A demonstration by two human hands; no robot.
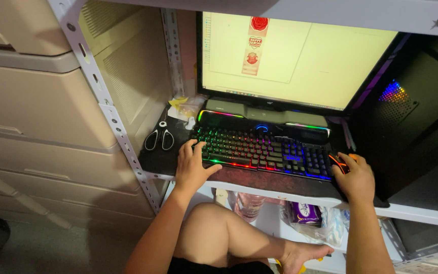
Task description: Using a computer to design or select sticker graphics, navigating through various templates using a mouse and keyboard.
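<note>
Keyboard [264, 151] under L hand [192, 167], touching.

Dim room. A white slotted-metal shelving frame [108, 116] stands in the middle, its lower shelf [422, 213] running right. A large beige cabinet-like machine [36, 101] fills the left. Grey floor [51, 248] lies near left.

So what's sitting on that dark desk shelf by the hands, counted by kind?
Backlit keyboard, under the left hand: 1
Mouse, under the right hand: 1
Scissors: 1
Monitor: 1
Lit speaker bar: 1
Total: 5
</note>
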